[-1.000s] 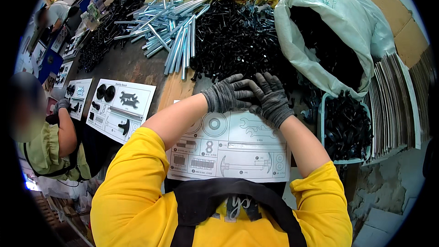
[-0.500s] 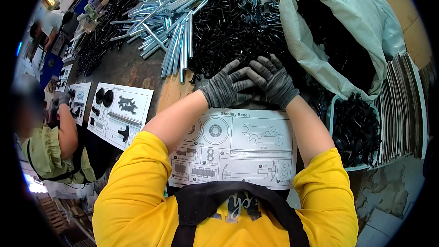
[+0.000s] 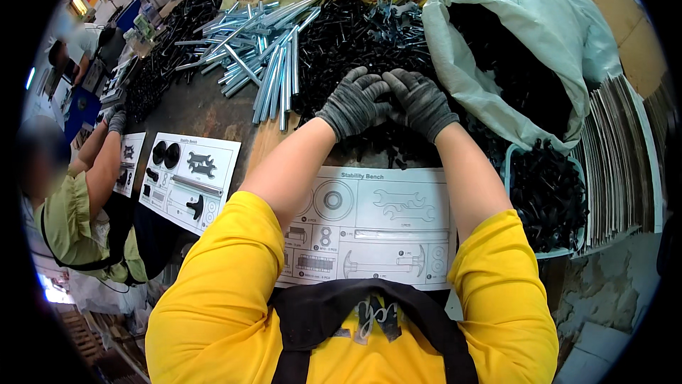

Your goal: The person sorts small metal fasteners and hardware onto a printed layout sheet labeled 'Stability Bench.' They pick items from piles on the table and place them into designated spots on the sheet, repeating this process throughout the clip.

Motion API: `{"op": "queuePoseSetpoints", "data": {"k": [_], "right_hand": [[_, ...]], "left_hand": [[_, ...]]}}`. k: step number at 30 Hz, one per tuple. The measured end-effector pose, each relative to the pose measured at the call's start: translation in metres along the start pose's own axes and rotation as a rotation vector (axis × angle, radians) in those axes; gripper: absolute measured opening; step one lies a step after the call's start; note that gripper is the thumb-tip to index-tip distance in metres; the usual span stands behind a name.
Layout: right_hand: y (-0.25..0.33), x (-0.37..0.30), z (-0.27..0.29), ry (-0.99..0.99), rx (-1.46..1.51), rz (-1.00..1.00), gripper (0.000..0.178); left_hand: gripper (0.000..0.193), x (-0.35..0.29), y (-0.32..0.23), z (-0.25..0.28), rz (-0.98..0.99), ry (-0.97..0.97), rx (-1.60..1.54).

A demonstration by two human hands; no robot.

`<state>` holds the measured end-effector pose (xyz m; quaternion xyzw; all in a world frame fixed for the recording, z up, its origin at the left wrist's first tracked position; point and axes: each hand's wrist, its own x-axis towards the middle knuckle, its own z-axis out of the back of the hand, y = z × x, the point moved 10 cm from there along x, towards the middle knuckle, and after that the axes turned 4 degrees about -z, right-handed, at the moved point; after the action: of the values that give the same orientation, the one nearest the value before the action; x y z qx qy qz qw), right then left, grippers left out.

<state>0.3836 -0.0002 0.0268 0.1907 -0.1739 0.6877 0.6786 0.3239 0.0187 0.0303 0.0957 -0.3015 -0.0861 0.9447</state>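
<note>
Both my hands wear dark grey knit gloves and reach to the near edge of a large heap of black bolts (image 3: 330, 46). My left hand (image 3: 355, 105) rests on the bolts, its fingers stretched forward and slightly bent. Beside it, my right hand (image 3: 424, 103) lies with fingers extended and angled inward, nearly meeting the left. Whatever is beneath the palms is hidden. Loose black bolts (image 3: 391, 149) lie just below the hands. Between my forearms is a white sheet (image 3: 337, 226) printed with outlines of parts, including wrenches, rings and a bar.
Silver metal tubes (image 3: 266, 57) lie left of the heap, wrenches (image 3: 394, 13) on its far side. At right stand a white sack (image 3: 511, 128), a tub of black parts (image 3: 543, 199) and stacked cardboard (image 3: 614, 171). A co-worker (image 3: 92, 192) is at left, near a sheet holding parts (image 3: 188, 178).
My hands have shifted slightly forward, and their fingers are less spread. More loose bolts show between them and the sheet. The co-worker's hands have moved farther forward, past their sheet.
</note>
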Motion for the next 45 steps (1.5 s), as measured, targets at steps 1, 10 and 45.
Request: {"op": "queuePoseSetpoints", "data": {"k": [1, 10, 45], "right_hand": [[-0.004, 0.005, -0.001, 0.063, 0.016, -0.034, 0.069], [-0.023, 0.001, 0.076, 0.038, 0.148, -0.414, 0.042], [0.051, -0.303, 0.075, 0.369, 0.213, -1.060, 0.041]], "left_hand": [[0.024, 0.004, 0.007, -0.005, 0.053, 0.063, -0.038], [0.028, -0.022, 0.083, 0.044, 0.593, -0.090, -0.442], [0.054, -0.301, -0.063, 0.094, 1.163, 0.333, -0.645]]}}
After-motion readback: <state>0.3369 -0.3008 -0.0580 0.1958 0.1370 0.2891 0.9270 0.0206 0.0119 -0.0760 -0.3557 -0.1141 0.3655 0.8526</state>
